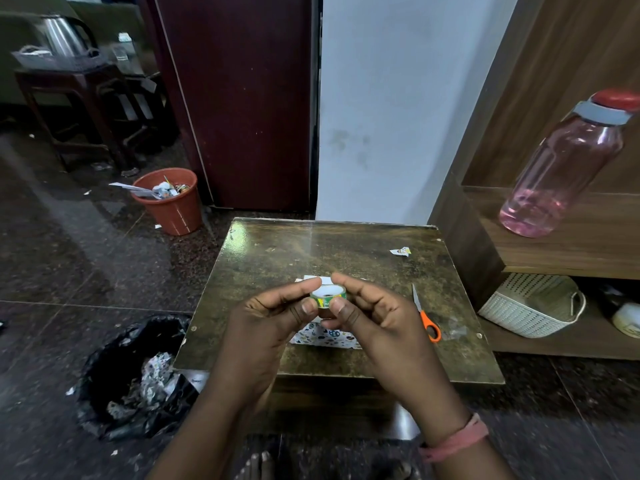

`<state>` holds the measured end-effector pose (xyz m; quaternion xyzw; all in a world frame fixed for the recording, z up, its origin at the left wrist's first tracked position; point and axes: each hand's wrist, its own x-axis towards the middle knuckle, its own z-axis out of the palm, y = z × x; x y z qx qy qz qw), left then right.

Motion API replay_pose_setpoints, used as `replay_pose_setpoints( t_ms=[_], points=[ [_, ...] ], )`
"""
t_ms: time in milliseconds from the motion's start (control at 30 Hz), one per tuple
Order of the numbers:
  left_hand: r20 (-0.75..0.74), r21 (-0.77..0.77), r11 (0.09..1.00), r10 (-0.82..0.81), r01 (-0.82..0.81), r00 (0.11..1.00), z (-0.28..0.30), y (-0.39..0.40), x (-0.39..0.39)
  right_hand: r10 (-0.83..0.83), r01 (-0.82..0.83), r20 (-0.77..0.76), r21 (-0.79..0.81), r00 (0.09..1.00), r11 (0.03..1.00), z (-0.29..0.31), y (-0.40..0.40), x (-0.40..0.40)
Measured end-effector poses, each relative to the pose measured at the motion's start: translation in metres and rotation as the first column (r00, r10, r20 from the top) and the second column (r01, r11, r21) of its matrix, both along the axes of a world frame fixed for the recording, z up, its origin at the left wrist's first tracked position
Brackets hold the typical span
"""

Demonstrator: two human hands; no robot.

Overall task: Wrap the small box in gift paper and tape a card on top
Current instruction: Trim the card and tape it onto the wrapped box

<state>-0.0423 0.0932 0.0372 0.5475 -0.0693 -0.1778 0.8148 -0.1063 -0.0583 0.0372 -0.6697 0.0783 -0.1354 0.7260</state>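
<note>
A small roll of tape with a green and yellow core is pinched between both hands above the low table. My left hand grips its left side with thumb and forefinger. My right hand grips its right side, thumb on the roll's front edge. Under the hands lies the patterned gift paper with a white piece showing behind the roll; the box itself is mostly hidden by my hands. Orange-handled scissors lie on the table to the right.
A paper scrap lies at the table's far right. A black bin bag with crumpled paper sits left of the table, an orange bin further back. A pink bottle and a white basket stand on shelves at right.
</note>
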Motion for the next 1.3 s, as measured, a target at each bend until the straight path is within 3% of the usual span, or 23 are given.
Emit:
replay_pose_setpoints(
  t_ms=[233,367,767,1033,1300],
  points=[
    [-0.061,-0.047,0.998,-0.036,0.033,0.997,-0.003,0.0,0.0,0.01,-0.009,-0.013,0.046,1.0,0.999,-0.003,-0.002,0.0],
    [-0.058,-0.064,0.995,-0.085,0.082,0.995,-0.003,-0.001,-0.001,-0.035,0.035,-0.01,-0.044,0.999,0.998,-0.005,-0.003,0.002],
    [0.023,0.105,0.994,-0.025,0.022,0.999,-0.005,-0.001,-0.001,-0.154,0.167,0.077,-0.207,0.985,0.964,-0.006,0.004,-0.002],
    [0.051,0.116,0.992,-0.046,0.04,0.998,-0.006,-0.001,0.0,-0.097,0.124,0.141,-0.196,0.985,0.973,-0.003,0.007,-0.005],
    [0.049,0.131,0.988,-0.09,0.083,0.995,-0.002,-0.001,-0.001,0.021,-0.001,0.112,-0.173,0.994,0.985,-0.004,0.005,-0.006]
  ],
)
